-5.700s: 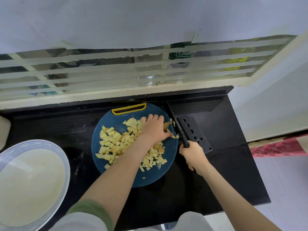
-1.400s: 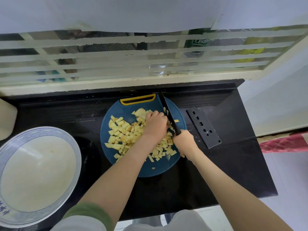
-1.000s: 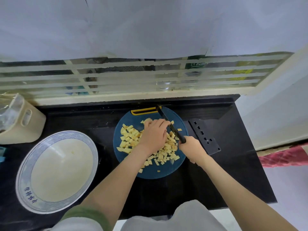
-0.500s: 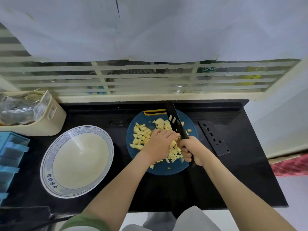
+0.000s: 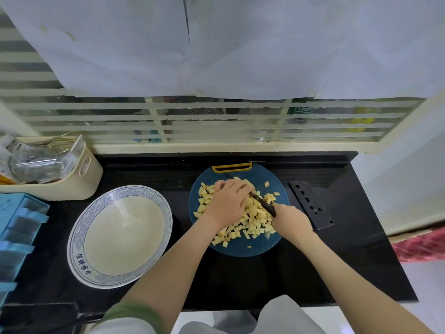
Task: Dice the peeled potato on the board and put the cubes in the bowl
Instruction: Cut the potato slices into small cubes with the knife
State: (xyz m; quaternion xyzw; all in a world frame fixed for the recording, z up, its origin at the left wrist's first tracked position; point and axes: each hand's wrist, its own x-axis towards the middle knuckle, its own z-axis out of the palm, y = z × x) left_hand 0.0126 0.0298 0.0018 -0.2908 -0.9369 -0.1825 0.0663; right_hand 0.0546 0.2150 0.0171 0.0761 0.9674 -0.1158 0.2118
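Potato cubes (image 5: 252,222) piled on board (image 5: 240,249), bowl (image 5: 79,237) to its left on table (image 5: 240,280).
Right hand (image 5: 290,220) wrapped round knife (image 5: 263,204) handle, blade in the pile; left hand (image 5: 228,201) cupped palm-down on cubes, grip unclear.

Bowl (image 5: 82,263) rim: blue characters, too blurred to read
Green bottle (image 5: 304,109) label: white lettering starting "Cer", remainder illegible

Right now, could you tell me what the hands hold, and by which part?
Right hand grips the knife by its handle; left hand covers potato cubes, grip unclear.
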